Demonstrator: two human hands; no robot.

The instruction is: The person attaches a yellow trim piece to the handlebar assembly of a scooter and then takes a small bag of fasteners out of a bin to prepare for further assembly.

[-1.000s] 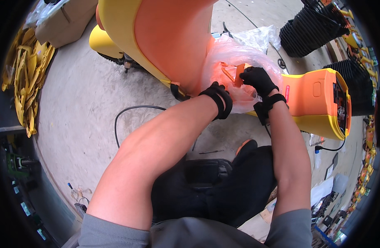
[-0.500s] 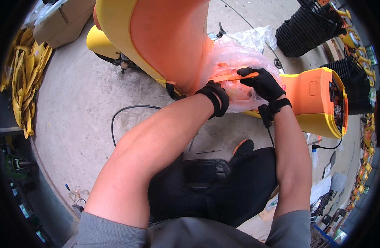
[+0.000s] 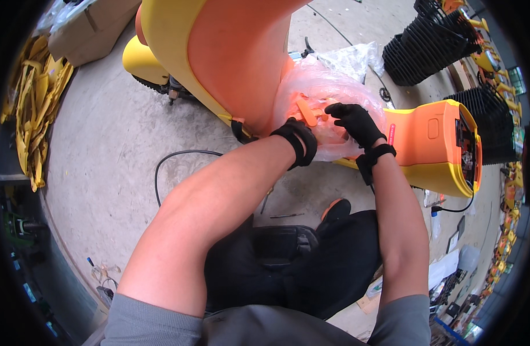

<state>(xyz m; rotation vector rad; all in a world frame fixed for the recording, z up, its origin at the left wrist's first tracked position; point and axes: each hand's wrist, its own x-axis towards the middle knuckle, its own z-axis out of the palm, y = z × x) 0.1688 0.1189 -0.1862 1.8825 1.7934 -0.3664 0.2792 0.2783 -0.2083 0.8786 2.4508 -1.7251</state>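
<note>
A clear plastic bag (image 3: pixel 357 92) lies open on the low middle of an orange and yellow vehicle body (image 3: pixel 236 57). Several orange plastic parts show inside it. My left hand (image 3: pixel 299 138), in a black glove, is closed at the bag's near left side. A flat orange plastic strip (image 3: pixel 306 112) sticks out at its fingertips, which are partly hidden by the wrist. My right hand (image 3: pixel 360 124), also gloved in black, hovers over the bag's right part. Its fingers are curved and apart, close to another orange part (image 3: pixel 325 115), with nothing visible held.
Stacked black baskets (image 3: pixel 420 49) stand at the far right. An orange and yellow housing (image 3: pixel 444 141) extends right of the bag, with a cable hanging from it. Yellow panels (image 3: pixel 37 109) are piled at the left. A black cable (image 3: pixel 167 158) curves across the floor.
My right hand has let go of the orange strip and its fingers have spread. The strip has turned from lying level between both hands to a steep tilt by my left hand.
</note>
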